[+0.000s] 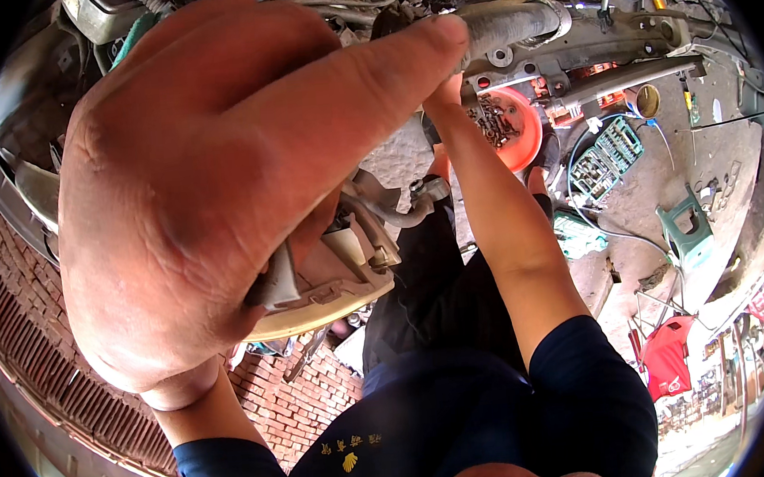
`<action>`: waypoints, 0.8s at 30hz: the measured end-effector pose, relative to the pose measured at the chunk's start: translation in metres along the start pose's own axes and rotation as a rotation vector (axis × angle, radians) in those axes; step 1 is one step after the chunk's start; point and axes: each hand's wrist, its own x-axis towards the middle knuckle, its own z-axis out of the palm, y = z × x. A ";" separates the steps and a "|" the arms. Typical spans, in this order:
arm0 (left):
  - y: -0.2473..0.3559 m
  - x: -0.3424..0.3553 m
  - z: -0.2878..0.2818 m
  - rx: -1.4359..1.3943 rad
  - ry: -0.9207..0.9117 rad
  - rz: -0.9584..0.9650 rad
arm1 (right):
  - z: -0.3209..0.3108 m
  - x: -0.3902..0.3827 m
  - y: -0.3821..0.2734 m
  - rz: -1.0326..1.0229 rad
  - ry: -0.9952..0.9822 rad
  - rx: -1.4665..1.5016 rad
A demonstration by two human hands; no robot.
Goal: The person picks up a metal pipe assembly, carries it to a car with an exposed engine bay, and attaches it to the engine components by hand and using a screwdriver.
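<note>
My left hand [192, 181] fills the upper left, close to the camera, its fingers curled under. One digit stretches right, its tip beside a thick grey hose [509, 24] with a metal clamp [562, 20] at its far end. Below the curled fingers shows a grey metal piece [277, 281]; what the hand grips is hidden. My right hand [444, 92] reaches up beneath the hose, its fingers hidden behind it and the left digit. Between my arms are a bent metal pipe [407, 212] and a headlamp-like part with a yellowish edge [343, 308].
Crossing the upper right is a metal car-frame beam [599, 46]. Below sits a red bowl [529, 131] of bolts. Teal tool cases [607, 159], a green stool [687, 226], a thin hose and a red object [670, 360] lie to the right. Brick paving [295, 395] is lower left.
</note>
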 end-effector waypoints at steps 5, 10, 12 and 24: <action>-0.001 -0.003 0.006 0.047 0.049 0.004 | -0.013 0.003 -0.014 0.189 -0.193 0.164; -0.001 0.012 0.007 0.032 -0.009 -0.033 | -0.006 0.013 0.014 0.040 -0.075 0.012; 0.009 0.003 -0.012 0.075 -0.080 -0.039 | 0.006 0.002 0.009 0.160 -0.127 0.225; 0.017 0.001 -0.007 0.038 -0.108 -0.211 | 0.000 0.022 -0.012 0.993 -0.304 1.020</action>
